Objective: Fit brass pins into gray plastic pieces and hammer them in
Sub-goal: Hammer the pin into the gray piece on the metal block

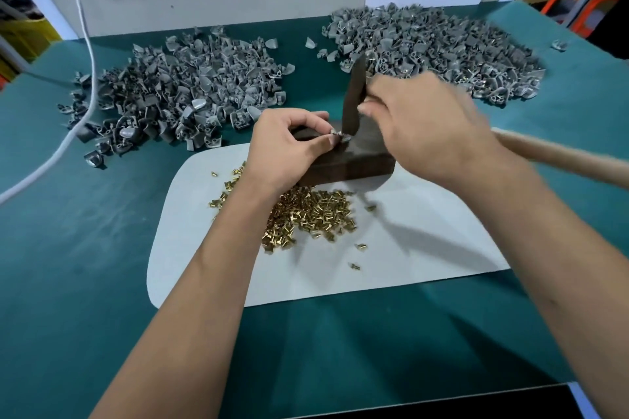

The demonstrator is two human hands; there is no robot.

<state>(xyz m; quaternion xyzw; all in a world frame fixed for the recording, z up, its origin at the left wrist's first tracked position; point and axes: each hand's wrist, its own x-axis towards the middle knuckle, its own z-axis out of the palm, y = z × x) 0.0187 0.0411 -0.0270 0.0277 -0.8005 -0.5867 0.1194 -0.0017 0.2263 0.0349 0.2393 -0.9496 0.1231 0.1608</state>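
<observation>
Head view, frame centre: left hand pinches small gray plastic piece on top of dark block; right hand, motion-blurred, grips hammer, dark head on the piece, pale handle running to right edge; brass pins heaped on white mat just below block; gray pieces in left pile upper left and right pile upper right on green table; white cable at left.

gray piece on dark block, under hammer | brass pins heaped nr block
</observation>
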